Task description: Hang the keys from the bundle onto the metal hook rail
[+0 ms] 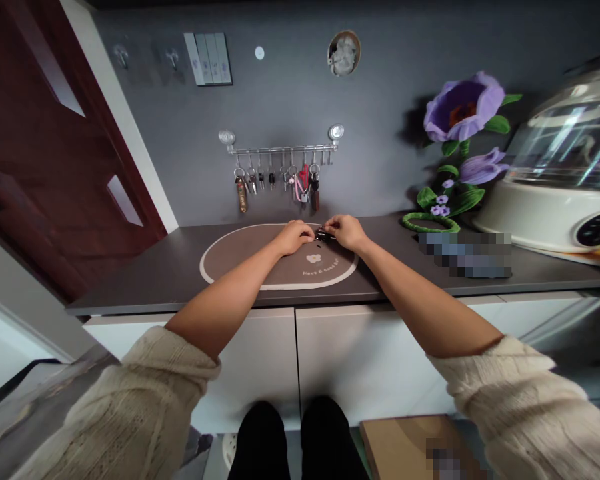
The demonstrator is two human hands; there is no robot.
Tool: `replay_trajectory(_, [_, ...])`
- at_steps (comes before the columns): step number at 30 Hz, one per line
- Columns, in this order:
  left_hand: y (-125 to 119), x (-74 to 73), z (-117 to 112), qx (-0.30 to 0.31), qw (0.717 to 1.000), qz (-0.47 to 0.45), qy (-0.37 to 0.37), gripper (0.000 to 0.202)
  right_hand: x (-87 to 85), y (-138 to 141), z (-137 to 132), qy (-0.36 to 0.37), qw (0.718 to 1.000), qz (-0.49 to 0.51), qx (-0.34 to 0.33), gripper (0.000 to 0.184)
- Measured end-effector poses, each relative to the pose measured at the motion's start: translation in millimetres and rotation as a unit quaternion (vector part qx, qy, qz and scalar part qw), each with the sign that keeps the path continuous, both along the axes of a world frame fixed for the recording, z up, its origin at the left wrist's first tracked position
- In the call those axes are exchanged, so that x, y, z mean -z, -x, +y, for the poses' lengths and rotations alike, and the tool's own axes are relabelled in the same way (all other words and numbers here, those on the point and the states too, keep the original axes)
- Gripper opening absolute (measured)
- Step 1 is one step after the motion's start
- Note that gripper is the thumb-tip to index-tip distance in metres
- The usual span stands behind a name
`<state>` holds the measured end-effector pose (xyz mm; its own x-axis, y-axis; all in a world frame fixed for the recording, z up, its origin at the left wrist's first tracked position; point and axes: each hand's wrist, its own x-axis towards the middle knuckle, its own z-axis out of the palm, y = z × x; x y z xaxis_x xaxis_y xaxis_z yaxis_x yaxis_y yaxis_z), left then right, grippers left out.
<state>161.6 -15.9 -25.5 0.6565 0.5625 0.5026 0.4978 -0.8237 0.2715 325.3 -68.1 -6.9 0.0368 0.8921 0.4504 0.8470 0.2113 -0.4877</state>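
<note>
Both my hands meet over a brown oval mat (240,263) on a dark grey counter. My left hand (295,237) and my right hand (347,231) are closed in a pinch on a small dark key (323,235) held between them, just above the mat. On the wall behind hangs a metal hook rail (283,149) with several keys and key fobs (277,181). What exactly the fingers do to the key is too small to make out.
A dark red door (55,147) stands at the left. Purple fabric flowers (463,133) and a white appliance with a clear lid (555,180) sit at the counter's right end. White cabinet fronts (330,347) are below, and a cardboard box (405,443) lies on the floor.
</note>
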Motion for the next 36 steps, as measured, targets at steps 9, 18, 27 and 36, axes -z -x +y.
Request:
replay_trajectory(9, [2.2,0.7,2.0,-0.005,1.000,-0.021,0.019,0.009,-0.8,0.2,1.1,-0.004,1.000,0.004,-0.009,0.014])
replay_trajectory(18, [4.6,-6.7,-4.0,-0.011,0.995,-0.079,0.052,0.011,0.1,2.9,-0.9,-0.012,0.999,-0.003,-0.045,0.013])
replay_trajectory(27, [4.2,-12.7,-7.0,-0.032,0.978,-0.176,0.107,0.011,-0.5,6.7,-5.0,-0.015,0.998,-0.003,-0.067,0.017])
replay_trajectory(36, [0.4,-10.7,-3.5,-0.036,0.939,-0.283,0.190,0.014,1.3,7.5,-1.3,-0.013,0.991,0.058,-0.121,0.019])
